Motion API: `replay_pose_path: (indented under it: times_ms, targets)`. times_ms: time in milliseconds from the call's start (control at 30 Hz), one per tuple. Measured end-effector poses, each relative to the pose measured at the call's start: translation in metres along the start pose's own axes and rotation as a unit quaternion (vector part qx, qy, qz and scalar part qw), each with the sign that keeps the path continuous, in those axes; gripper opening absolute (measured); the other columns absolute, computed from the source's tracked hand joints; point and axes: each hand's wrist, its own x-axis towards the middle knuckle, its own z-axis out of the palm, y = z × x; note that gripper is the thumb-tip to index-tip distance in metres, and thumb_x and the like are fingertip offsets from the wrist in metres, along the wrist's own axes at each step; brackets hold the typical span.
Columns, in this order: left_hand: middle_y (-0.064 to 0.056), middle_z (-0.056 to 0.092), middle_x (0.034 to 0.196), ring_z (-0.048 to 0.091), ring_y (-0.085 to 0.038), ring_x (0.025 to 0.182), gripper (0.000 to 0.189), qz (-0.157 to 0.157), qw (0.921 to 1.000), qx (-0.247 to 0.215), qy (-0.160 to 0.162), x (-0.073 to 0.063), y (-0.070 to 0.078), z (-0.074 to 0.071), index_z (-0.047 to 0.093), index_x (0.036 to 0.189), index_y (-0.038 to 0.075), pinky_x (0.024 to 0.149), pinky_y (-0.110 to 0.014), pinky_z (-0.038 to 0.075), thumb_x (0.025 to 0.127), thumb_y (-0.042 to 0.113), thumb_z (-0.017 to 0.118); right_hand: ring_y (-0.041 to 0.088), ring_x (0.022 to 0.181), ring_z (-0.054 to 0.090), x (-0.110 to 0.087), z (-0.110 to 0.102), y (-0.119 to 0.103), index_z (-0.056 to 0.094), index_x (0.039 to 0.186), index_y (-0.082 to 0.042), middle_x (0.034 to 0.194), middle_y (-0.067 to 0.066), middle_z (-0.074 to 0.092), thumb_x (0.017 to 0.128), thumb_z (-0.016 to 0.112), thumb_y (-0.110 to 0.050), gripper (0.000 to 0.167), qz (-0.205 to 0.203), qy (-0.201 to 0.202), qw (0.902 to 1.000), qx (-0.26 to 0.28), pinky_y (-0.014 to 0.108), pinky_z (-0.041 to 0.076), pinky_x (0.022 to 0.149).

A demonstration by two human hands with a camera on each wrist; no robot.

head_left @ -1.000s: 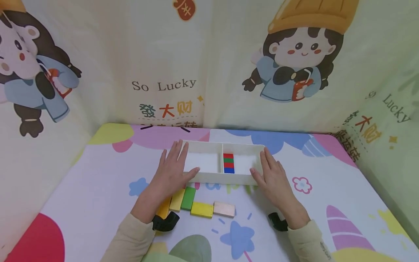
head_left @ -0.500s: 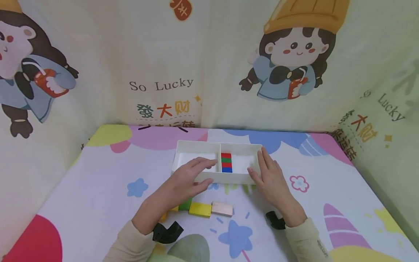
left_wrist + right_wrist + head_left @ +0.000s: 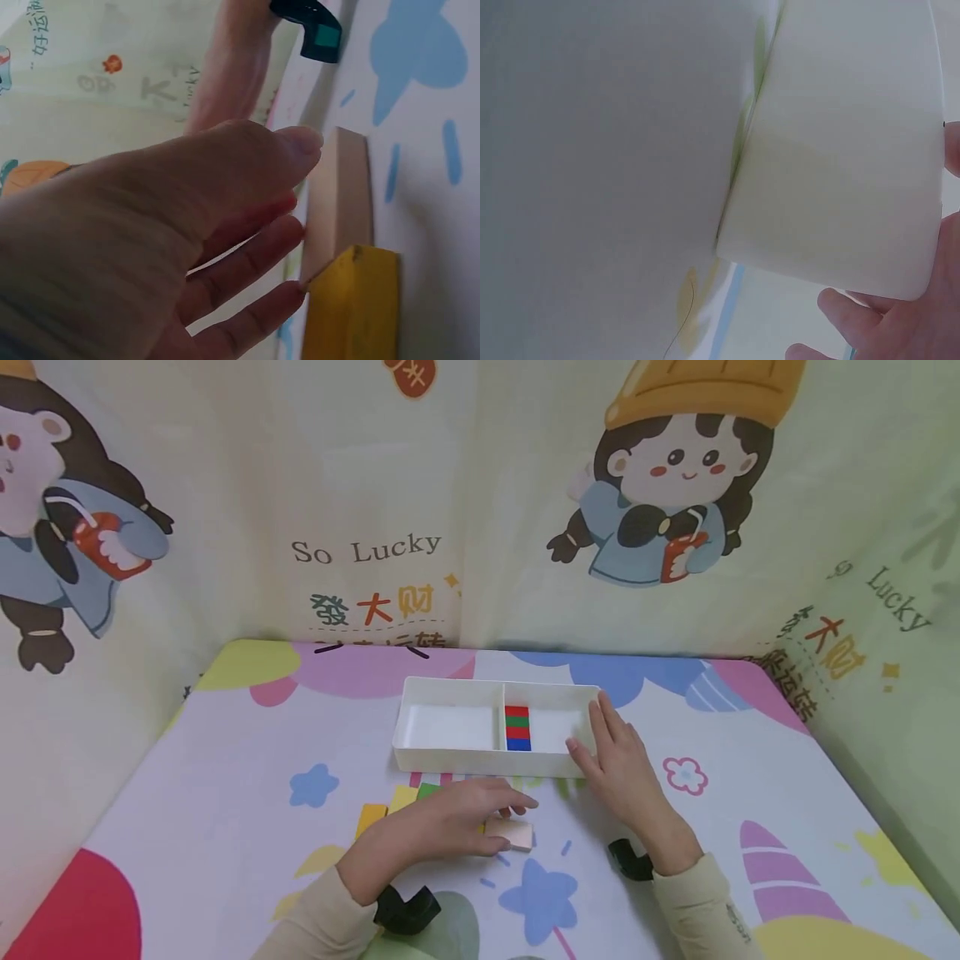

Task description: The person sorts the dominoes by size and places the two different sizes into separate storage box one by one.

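Note:
A flat pale pink block [image 3: 519, 835] lies on the table, partly under my left hand [image 3: 453, 818]. In the left wrist view, that hand's thumb and relaxed fingers come close to the pink block [image 3: 351, 187]; whether they touch it I cannot tell. A yellow block [image 3: 360, 307] adjoins its end. The white two-compartment box [image 3: 480, 763] stands farther back, a red, green and blue row of blocks [image 3: 517, 727] against its divider in the right compartment. My right hand [image 3: 630, 785] rests at the box's right end, fingers extended along the outside, thumb at the front rim.
Left of the left hand lie an orange block [image 3: 370, 821], a light yellow block [image 3: 402, 797] and a green block [image 3: 427, 790], partly covered. Black wrist-worn pieces [image 3: 407, 910] hang below both wrists. A patterned curtain [image 3: 510, 527] stands behind the table.
My left hand has left the box's left end, crossed in front of the box and come down toward the pink block. The right hand stays at the box's right end.

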Motion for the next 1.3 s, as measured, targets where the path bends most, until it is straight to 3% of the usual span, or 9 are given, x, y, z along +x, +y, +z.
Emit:
replay_pose_path:
  times_ms: [100,333,433,800,967,1133,1300]
  targets:
    - [0.001,0.067,0.12,0.058,-0.009,0.104,0.05,-0.008,0.9996,0.013,-0.023,0.001,-0.002,0.007,0.062,0.133,0.011,0.091,-0.016,0.049,0.087,0.021,0.077,0.046,0.147,0.024,-0.001,0.0,0.0,0.021,0.154,0.005,0.165,0.022,0.013,0.102,0.05,-0.036,0.073,0.0,-0.007,1.0,0.003,0.061,0.02,0.119]
    - [0.002,0.064,0.125,0.055,-0.01,0.113,0.049,-0.04,0.9981,0.046,-0.009,0.001,-0.006,0.016,0.061,0.134,0.017,0.099,-0.02,0.048,0.087,0.021,0.077,0.046,0.147,0.024,0.001,-0.002,-0.001,0.022,0.154,0.005,0.165,0.021,0.013,0.102,0.05,-0.036,0.072,0.001,-0.001,1.0,0.004,0.061,0.021,0.119]
    - [0.002,0.065,0.125,0.055,-0.011,0.112,0.047,-0.047,0.998,0.04,-0.013,0.001,-0.007,0.017,0.062,0.132,0.017,0.099,-0.021,0.048,0.088,0.021,0.076,0.047,0.146,0.026,0.001,-0.002,-0.002,0.023,0.154,0.006,0.165,0.023,0.014,0.102,0.051,-0.035,0.072,0.003,-0.005,1.0,0.006,0.061,0.022,0.118]
    - [0.002,0.068,0.123,0.058,-0.011,0.111,0.042,-0.028,0.9992,0.03,0.004,0.002,-0.01,0.014,0.064,0.131,0.014,0.098,-0.022,0.049,0.09,0.017,0.072,0.048,0.146,0.025,0.002,-0.004,-0.003,0.023,0.154,0.005,0.165,0.022,0.012,0.102,0.05,-0.036,0.072,0.01,-0.012,0.9999,0.007,0.062,0.023,0.118]
    - [0.0,0.069,0.122,0.06,-0.012,0.108,0.039,-0.013,0.9985,0.024,0.047,0.002,-0.009,0.004,0.065,0.129,0.011,0.093,-0.022,0.051,0.091,0.018,0.072,0.048,0.145,0.026,0.002,-0.005,-0.004,0.023,0.154,0.005,0.165,0.021,0.013,0.102,0.05,-0.037,0.072,0.01,-0.006,0.9999,0.006,0.062,0.024,0.117]
    - [-0.002,0.067,0.128,0.061,-0.017,0.118,0.043,0.003,0.9956,-0.006,0.094,-0.001,-0.007,-0.005,0.063,0.132,0.008,0.1,-0.028,0.051,0.091,0.017,0.072,0.048,0.144,0.027,0.002,-0.004,-0.003,0.024,0.153,0.006,0.165,0.022,0.014,0.102,0.051,-0.035,0.072,0.006,-0.006,0.9999,0.009,0.062,0.025,0.117]
    - [-0.001,0.066,0.128,0.061,-0.017,0.116,0.044,0.032,0.989,-0.019,0.143,-0.008,-0.007,-0.014,0.062,0.131,0.007,0.1,-0.031,0.052,0.09,0.014,0.074,0.048,0.144,0.028,0.0,-0.003,-0.002,0.024,0.153,0.006,0.164,0.022,0.014,0.101,0.052,-0.036,0.072,0.006,-0.008,0.9999,0.008,0.062,0.026,0.117]
